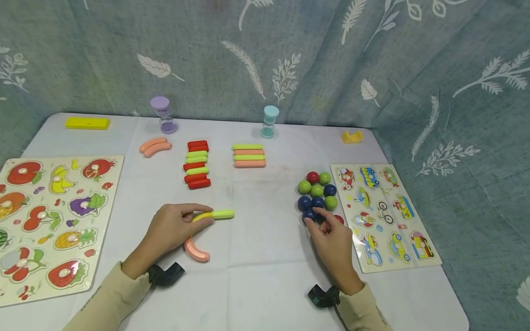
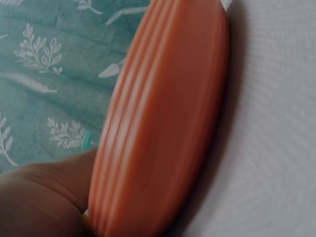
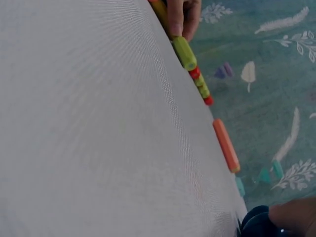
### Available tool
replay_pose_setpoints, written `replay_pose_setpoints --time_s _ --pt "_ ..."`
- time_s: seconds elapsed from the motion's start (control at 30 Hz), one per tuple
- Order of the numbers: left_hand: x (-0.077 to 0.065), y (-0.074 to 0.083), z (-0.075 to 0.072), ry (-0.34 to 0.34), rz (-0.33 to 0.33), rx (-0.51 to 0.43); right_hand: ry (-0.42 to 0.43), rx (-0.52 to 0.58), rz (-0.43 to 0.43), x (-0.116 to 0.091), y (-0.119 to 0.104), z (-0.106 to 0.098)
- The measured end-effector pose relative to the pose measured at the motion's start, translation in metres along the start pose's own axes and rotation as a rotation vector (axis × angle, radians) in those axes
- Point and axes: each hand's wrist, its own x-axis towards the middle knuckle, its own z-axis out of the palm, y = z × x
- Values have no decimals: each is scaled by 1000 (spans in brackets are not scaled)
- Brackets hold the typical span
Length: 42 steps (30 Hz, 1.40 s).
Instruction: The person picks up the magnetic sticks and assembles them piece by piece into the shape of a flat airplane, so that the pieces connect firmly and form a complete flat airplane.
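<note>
My left hand (image 1: 171,227) pinches a yellow curved piece (image 1: 201,217) between thumb and fingers. A lime green stick (image 1: 223,214) extends to the right from its end. Below the palm shows a salmon curved piece (image 1: 196,252); its upper end is hidden by the hand. That ridged salmon piece (image 2: 163,118) fills the middle of the left wrist view. On the right, my right hand (image 1: 333,241) pinches a dark blue ball (image 1: 309,215) at the near side of a cluster of balls. The right wrist view shows its thumb (image 3: 296,217) against the dark blue ball (image 3: 259,223).
Red and green sticks (image 1: 196,171) lie in a column, with green and salmon sticks (image 1: 249,157) beside them. Behind stand a purple hourglass (image 1: 167,124) and a teal hourglass (image 1: 269,120). A fruit puzzle board (image 1: 49,193) flanks the left, a vehicle puzzle board (image 1: 378,230) the right.
</note>
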Motion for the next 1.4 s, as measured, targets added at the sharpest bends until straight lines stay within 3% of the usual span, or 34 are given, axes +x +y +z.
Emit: replay_pose_setpoints --time_s 0.23,0.5,0.77,1.03,1.4 --pt "1 1 1 4 4 15 -49 -5 12 1 1 2" --pt "-6 -4 -3 42 12 8 -177 95 -166 2 -13 24" --pt "-2 -1 0 11 -21 -28 -329 175 -308 14 -35 53" --pt "0 0 2 10 -3 -5 -393 240 -373 29 -53 84" --pt "0 1 3 4 8 16 -431 252 -372 31 -59 95"
